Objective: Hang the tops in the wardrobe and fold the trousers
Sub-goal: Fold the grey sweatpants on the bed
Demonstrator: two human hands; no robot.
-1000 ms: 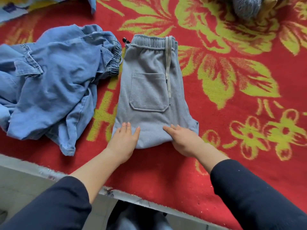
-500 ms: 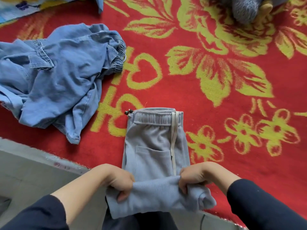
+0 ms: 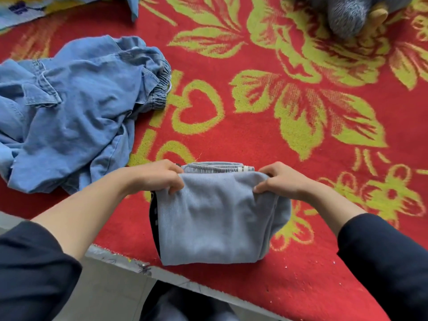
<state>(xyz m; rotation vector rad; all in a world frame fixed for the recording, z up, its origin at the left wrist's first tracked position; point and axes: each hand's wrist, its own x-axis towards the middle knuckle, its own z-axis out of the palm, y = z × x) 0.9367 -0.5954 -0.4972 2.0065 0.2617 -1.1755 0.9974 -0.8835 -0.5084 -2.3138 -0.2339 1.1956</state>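
Grey trousers (image 3: 215,218) lie folded into a compact rectangle on the red blanket near its front edge. The lower half is laid over the top, and only a strip of the elastic waistband shows beyond the fold. My left hand (image 3: 155,179) pinches the folded layer's far left corner. My right hand (image 3: 282,181) pinches the far right corner. A crumpled pair of blue denim trousers (image 3: 76,112) lies to the left, apart from both hands.
The red blanket with yellow-green flowers (image 3: 301,112) covers the bed. Its front edge (image 3: 139,267) runs diagonally below the grey trousers, with grey floor beyond. A grey plush toy (image 3: 347,15) sits at the top right. Light blue fabric (image 3: 23,10) shows at the top left.
Both hands gripped the bottom of the grey trousers, pulled them toward the bed's edge, and folded the lower half up over the pocket to the waistband.
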